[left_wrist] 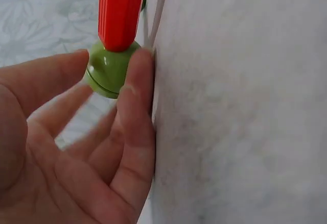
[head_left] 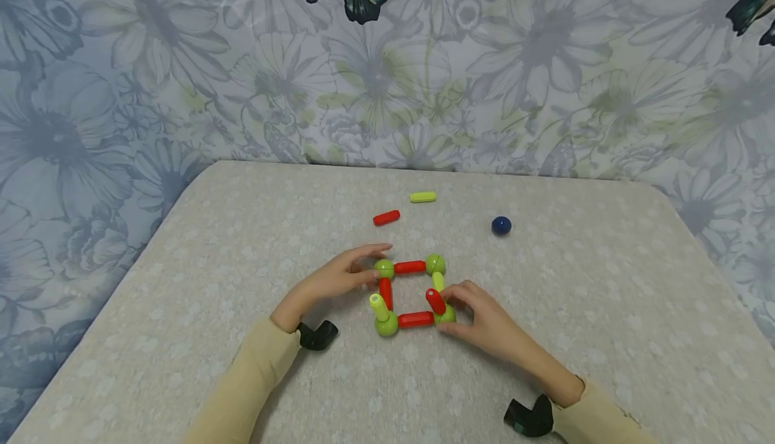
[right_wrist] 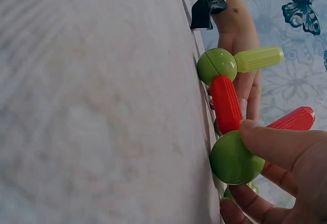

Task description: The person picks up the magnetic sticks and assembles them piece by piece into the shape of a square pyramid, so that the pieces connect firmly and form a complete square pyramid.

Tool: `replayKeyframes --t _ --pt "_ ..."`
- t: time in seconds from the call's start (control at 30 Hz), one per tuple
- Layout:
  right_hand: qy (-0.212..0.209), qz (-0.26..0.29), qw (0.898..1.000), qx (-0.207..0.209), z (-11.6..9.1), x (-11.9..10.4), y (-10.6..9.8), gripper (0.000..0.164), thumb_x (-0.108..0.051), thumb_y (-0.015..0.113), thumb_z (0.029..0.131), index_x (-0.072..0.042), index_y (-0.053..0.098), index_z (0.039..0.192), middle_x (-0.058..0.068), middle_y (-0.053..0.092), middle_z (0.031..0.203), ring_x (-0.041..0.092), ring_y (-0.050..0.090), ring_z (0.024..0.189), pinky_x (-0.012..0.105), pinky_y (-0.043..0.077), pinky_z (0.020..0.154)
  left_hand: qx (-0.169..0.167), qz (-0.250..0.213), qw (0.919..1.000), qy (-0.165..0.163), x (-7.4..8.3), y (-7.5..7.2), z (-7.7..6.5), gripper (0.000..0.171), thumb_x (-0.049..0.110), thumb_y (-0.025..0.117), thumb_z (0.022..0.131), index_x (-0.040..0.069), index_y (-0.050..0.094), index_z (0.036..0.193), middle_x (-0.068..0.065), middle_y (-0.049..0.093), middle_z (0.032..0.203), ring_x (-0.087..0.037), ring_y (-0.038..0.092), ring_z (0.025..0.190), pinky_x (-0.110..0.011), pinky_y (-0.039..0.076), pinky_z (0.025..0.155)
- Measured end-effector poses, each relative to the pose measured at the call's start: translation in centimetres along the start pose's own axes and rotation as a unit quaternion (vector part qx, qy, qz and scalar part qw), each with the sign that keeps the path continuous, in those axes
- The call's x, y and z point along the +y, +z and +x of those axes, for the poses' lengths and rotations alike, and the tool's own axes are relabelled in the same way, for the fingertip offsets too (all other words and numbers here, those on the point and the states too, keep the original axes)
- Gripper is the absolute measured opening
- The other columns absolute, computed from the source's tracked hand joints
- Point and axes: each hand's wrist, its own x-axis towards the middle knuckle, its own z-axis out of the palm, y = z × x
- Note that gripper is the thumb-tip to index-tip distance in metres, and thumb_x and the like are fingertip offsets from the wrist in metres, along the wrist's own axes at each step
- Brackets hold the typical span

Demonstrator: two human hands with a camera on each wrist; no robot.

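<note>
My right hand (head_left: pixel 484 319) pinches the near right ball (head_left: pixel 449 315) of the frame (head_left: pixel 416 319); my left hand (head_left: pixel 339 276) pinches the far left ball (head_left: pixel 383 267). The frame sits on the table (head_left: pixel 605 276); I'd press both balls gently, lest it come apart. Beyond lies a blue ball (head_left: pixel 501 226).

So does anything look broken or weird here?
Nothing looks broken or spilled. One slightly odd bit: in the square, the right side is a yellow-green rod, while the other three sides are red rods. That might be on purpose.
</note>
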Motion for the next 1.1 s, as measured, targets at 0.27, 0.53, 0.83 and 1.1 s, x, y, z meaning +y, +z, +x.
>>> replayKeyframes --t 0.27,0.53,0.83,1.1 --pt "0.004 0.01 1.0 0.005 1.1 1.6 -1.8 0.027 -0.004 0.071 0.083 -0.007 0.062 0.108 -0.001 0.058 0.1 0.018 0.054 0.089 0.037 0.046 0.078 -0.025 0.009 0.9995 0.017 0.1 0.2 -0.4 0.028 0.007 0.06 0.092 0.004 0.059 0.119 -0.009 0.056 0.113 -0.021 0.06 0.076 -0.032 0.048 0.067" --pt "0.038 0.076 0.995 -0.051 3.1 4.5 -4.3 0.027 -0.009 0.067 0.087 -0.006 0.058 0.113 0.003 0.06 0.104 0.021 0.055 0.095 0.036 0.043 0.081 -0.039 0.027 0.9986 0.025 1.0 1.7 -0.9 0.027 0.012 0.064 0.09 0.007 0.06 0.117 -0.006 0.056 0.11 -0.017 0.054 0.069 -0.028 0.046 0.065" --pt "0.044 0.085 0.995 0.008 3.2 4.2 -3.9 0.028 -0.006 0.062 0.091 -0.002 0.059 0.119 0.006 0.06 0.102 0.022 0.052 0.088 0.03 0.043 0.071 -0.083 0.027 0.9947 0.055 1.7 2.5 -1.6 0.03 0.007 0.062 0.091 0.004 0.06 0.12 -0.004 0.06 0.111 -0.017 0.053 0.072 -0.027 0.045 0.066" --pt "0.047 0.078 0.996 0.015 3.0 5.7 -3.5 0.029 -0.008 0.062 0.091 -0.005 0.06 0.121 0.003 0.06 0.1 0.02 0.052 0.087 0.028 0.042 0.07 -0.096 0.03 0.9946 0.026 2.7 -0.9 0.8 0.032 0.009 0.058 0.094 -0.001 0.057 0.123 -0.013 0.061 0.112 -0.023 0.06 0.093 -0.035 0.049 0.079"
